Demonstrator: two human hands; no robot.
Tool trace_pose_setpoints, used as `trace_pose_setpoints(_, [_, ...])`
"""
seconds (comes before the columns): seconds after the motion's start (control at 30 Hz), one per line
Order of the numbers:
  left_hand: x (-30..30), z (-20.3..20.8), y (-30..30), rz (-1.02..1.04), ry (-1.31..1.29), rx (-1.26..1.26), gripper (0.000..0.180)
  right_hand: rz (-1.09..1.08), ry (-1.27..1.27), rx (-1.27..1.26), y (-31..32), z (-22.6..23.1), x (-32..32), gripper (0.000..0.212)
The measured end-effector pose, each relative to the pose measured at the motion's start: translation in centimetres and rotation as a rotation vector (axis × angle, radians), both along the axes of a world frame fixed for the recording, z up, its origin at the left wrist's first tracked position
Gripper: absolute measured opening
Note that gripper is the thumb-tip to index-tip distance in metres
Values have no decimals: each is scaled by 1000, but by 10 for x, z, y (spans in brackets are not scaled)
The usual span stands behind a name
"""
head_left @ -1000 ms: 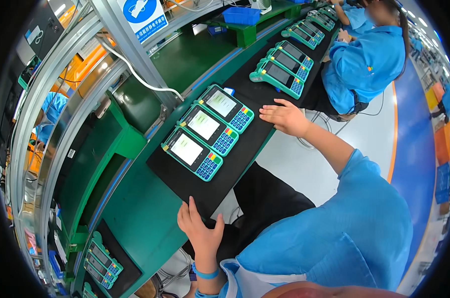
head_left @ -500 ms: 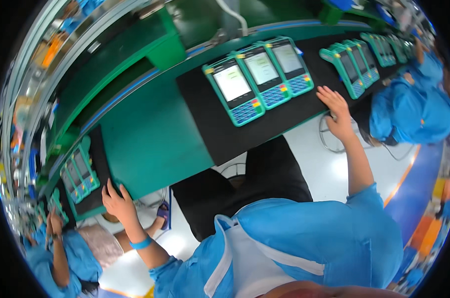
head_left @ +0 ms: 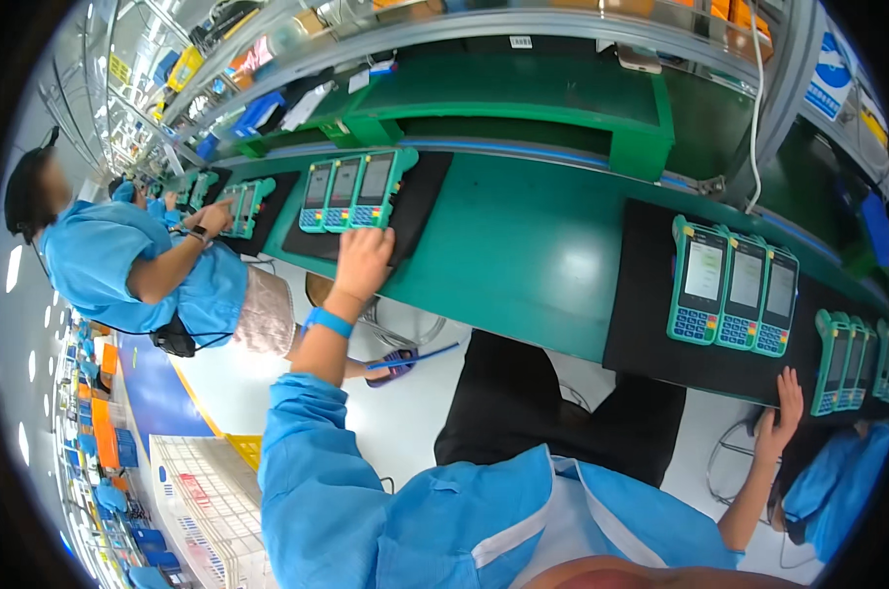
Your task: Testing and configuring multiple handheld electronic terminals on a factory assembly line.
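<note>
Three card payment terminals [head_left: 348, 191] with teal-green casings stand side by side in a row on a black mat to my left. At their near end, my left hand [head_left: 366, 260] is closed around the lower edge of the rightmost one, its fingertips partly hidden. A blue band circles that wrist. Directly before me to the right, another row of three payment terminals [head_left: 734, 285] lies on a wider black mat [head_left: 641, 324], screens lit and keypads toward me. My right hand [head_left: 780, 417] rests by that mat's front edge, fingers stretched, holding nothing.
A green worktop [head_left: 523, 236] runs between both mats, with a raised green shelf [head_left: 523, 103] behind. More terminals [head_left: 845, 363] sit at the far right. A co-worker [head_left: 140, 255] works at the left bench. A white wire basket [head_left: 194, 501] stands on the floor behind.
My view has swung left. My left hand has moved from the bench's front edge onto the left row of terminals. My right hand stays near the bench edge, fingers extended.
</note>
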State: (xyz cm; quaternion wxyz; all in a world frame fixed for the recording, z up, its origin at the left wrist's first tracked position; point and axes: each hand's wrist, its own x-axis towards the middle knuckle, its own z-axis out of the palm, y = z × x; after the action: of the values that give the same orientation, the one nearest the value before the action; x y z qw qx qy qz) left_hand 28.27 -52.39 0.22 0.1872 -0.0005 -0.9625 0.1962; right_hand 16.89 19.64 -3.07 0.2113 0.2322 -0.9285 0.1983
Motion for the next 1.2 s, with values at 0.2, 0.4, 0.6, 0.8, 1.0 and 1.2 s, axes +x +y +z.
trace_pose_setpoints(0.2, [-49,-4,51,-251,57,134,62,-32,38,23,4,-8,-2,55])
trace_pose_setpoints(0.4, [-61,-7,134,-504,41,257,59,20,72,-18,7,-14,-5,54])
trace_pose_setpoints(0.6, [-48,-6,188,-733,36,295,54,31,59,-2,16,-20,-8,51])
trace_pose_setpoints(0.8, [-42,-7,217,-868,41,338,44,38,7,-28,19,-23,-12,49])
trace_pose_setpoints(1.0, [-39,-15,238,-915,-2,280,39,141,-126,-185,34,-21,-15,46])
trace_pose_setpoints(1.2, [-37,-23,243,-858,33,305,29,205,-94,-426,-21,29,-7,36])
